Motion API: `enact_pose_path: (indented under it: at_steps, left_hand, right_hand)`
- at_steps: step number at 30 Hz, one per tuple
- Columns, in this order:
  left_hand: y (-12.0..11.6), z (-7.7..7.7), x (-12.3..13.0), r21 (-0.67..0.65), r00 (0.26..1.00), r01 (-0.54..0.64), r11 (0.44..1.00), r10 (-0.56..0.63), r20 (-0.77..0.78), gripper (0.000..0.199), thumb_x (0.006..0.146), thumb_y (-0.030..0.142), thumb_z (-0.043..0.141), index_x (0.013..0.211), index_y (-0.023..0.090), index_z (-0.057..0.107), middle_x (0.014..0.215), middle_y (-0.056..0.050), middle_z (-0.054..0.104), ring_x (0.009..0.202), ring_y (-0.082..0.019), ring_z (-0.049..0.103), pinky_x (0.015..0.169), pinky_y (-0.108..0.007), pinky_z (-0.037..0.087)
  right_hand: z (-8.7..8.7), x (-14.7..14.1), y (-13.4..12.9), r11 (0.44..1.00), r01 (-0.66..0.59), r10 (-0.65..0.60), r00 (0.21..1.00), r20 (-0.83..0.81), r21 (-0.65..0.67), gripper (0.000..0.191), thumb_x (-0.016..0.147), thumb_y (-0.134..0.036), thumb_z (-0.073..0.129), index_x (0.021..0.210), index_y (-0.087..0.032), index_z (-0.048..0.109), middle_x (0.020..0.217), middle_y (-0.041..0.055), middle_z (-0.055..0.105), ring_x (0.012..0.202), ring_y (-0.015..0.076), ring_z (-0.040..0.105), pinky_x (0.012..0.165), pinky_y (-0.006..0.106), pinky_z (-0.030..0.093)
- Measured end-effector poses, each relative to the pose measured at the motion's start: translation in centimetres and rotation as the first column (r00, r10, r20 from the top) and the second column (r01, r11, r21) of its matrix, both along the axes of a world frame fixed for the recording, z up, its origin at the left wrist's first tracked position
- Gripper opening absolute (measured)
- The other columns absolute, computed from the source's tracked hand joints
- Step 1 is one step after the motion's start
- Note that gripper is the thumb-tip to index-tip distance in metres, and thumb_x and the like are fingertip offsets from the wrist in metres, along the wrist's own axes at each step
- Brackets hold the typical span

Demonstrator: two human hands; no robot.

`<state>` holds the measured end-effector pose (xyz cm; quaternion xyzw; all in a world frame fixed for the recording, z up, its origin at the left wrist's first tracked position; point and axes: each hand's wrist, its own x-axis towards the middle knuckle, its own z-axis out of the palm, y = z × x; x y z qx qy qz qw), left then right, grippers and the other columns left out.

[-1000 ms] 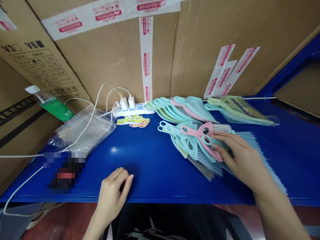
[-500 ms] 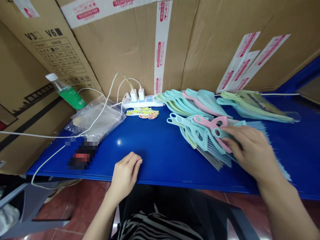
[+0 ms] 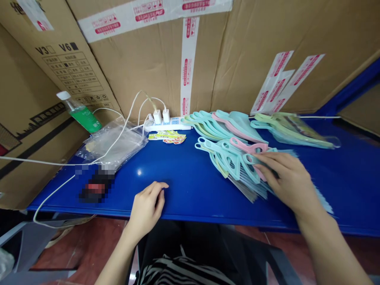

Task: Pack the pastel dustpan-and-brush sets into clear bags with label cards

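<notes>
My right hand (image 3: 286, 180) is closed round the handle of a light blue hand brush (image 3: 248, 159) on top of a pile of brushes; most of that brush is hidden under my palm. Beside my fingertips lies a pink brush (image 3: 243, 146), with more light blue brushes (image 3: 230, 158) stacked to its left, their grey bristles pointing toward the front right. My left hand (image 3: 147, 208) rests near the table's front edge, holding nothing, its index finger a little apart from the thumb. Behind the brushes stands a row of overlapping dustpans (image 3: 225, 124) in light blue, green and pink.
A bagged dustpan set (image 3: 297, 132) lies at the back right. A power strip (image 3: 176, 124) with plugged chargers and white cables sits by the cardboard wall (image 3: 148, 67). Colourful stickers (image 3: 168, 136), plastic bags (image 3: 111, 138) and a green-labelled bottle (image 3: 84, 116) are at the left.
The view has shifted slightly, moving the scene a little left and down. My left index finger has straightened away from the thumb. My right hand stays at the same brush handle.
</notes>
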<state>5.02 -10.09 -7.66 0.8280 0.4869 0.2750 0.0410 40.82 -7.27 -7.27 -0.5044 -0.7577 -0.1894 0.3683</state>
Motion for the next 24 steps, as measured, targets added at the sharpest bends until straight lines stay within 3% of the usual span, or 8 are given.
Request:
enact_pose_path:
  at_steps: [7,12,18,21,24]
  left_hand:
    - [0.7,1.0,0.3,-0.098,0.992,0.032,0.995,-0.043,-0.116,0.027,0.099,0.021,0.033,0.105,0.023,0.059,0.093,-0.001,0.071,0.069,-0.014,0.068,0.063,-0.024,0.051]
    - [3.2,4.1,2.7,-0.072,0.93,0.153,0.986,-0.169,-0.326,0.027,0.097,0.019,0.035,0.11,0.023,0.059,0.099,-0.002,0.072,0.082,-0.018,0.072,0.066,-0.027,0.052]
    - [8.6,8.8,11.3,-0.009,0.776,0.285,0.959,-0.236,-0.585,0.027,0.094,0.013,0.04,0.112,0.014,0.061,0.103,-0.009,0.068,0.088,-0.023,0.07,0.064,-0.03,0.049]
    - [12.4,10.2,16.3,0.021,0.727,0.367,0.93,-0.273,-0.629,0.038,0.094,0.006,0.035,0.126,0.011,0.056,0.115,-0.015,0.063,0.1,-0.025,0.067,0.072,-0.032,0.048]
    - [16.1,11.0,20.3,-0.003,0.679,0.449,0.894,-0.343,-0.649,0.041,0.093,0.004,0.039,0.125,0.016,0.061,0.125,-0.014,0.06,0.113,-0.025,0.062,0.082,-0.032,0.047]
  right_hand:
    - [0.2,0.0,-0.3,0.999,-0.005,0.005,1.0,-0.006,0.039,0.023,0.096,-0.031,0.052,0.097,-0.022,0.073,0.086,0.0104,0.076,0.077,0.0265,0.07,0.071,0.04,0.057]
    - [0.0,0.3,-0.4,1.0,0.007,-0.007,1.0,-0.023,0.012,0.025,0.097,-0.033,0.05,0.098,-0.025,0.073,0.088,0.0086,0.075,0.078,0.0265,0.07,0.07,0.041,0.057]
    - [-0.3,0.3,-0.3,1.0,-0.015,0.015,0.996,-0.084,-0.001,0.026,0.098,-0.035,0.048,0.1,-0.024,0.072,0.088,0.0089,0.075,0.081,0.0269,0.069,0.073,0.043,0.056]
    - [-0.3,0.2,-0.3,0.999,-0.042,0.043,0.993,-0.108,0.007,0.024,0.097,-0.033,0.05,0.1,-0.023,0.071,0.087,0.0091,0.074,0.081,0.027,0.068,0.072,0.043,0.055]
    - [-0.1,0.1,-0.3,0.999,-0.039,0.036,0.993,-0.115,-0.022,0.024,0.097,-0.032,0.049,0.101,-0.024,0.071,0.089,0.0087,0.074,0.083,0.0272,0.068,0.074,0.044,0.055]
